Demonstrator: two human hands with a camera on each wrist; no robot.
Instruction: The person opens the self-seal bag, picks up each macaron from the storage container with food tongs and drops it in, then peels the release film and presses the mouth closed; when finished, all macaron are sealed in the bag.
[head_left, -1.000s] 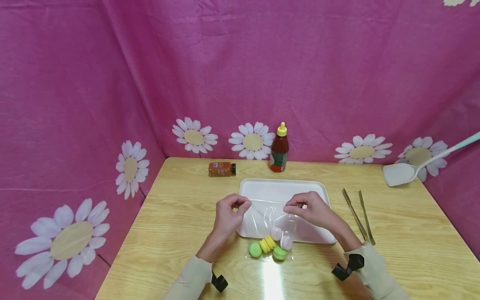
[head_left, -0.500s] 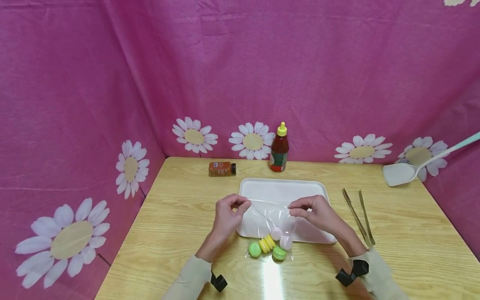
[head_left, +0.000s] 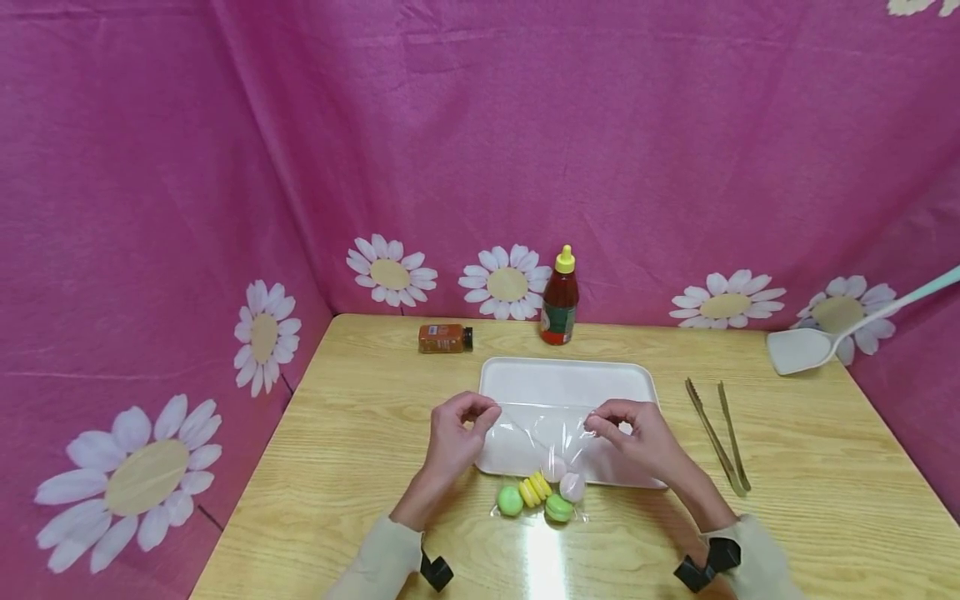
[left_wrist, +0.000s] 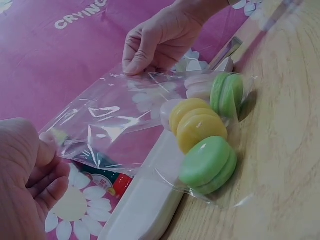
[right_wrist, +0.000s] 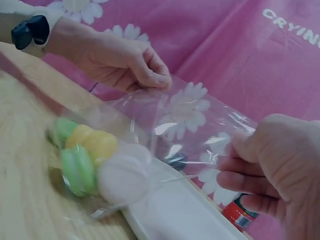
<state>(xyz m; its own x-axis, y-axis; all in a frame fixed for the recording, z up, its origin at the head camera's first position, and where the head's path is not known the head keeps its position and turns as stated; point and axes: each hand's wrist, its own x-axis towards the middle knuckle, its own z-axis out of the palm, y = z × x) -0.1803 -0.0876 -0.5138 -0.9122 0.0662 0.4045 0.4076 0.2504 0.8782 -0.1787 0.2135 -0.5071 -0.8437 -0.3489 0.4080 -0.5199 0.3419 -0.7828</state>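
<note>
A clear plastic bag [head_left: 536, 425] holds several macarons: green [left_wrist: 207, 162], yellow [head_left: 535, 489] and pale pink [head_left: 572, 487]. My left hand [head_left: 457, 429] pinches one top corner between thumb and forefinger. At the opposite upper corner, my right hand [head_left: 637, 433] pinches the film with its fingertips. The bag's upper part stretches raised between both hands, over the front of a white tray [head_left: 566, 375]. Its filled lower end rests on the table just in front of that tray. Wrinkles and glare on the film make it hard to tell whether the mouth is parted.
Behind the tray stands a red sauce bottle [head_left: 559, 304] with a yellow cap. A small spice jar [head_left: 442, 338] lies on its side to the left. Metal tongs [head_left: 716, 442] lie right of the tray, and a white spatula [head_left: 798, 350] sits at the far right.
My right hand has shifted a little to the right and toward me, with its fingers at the bag's edge. The left hand and the macarons stay nearly in place.
</note>
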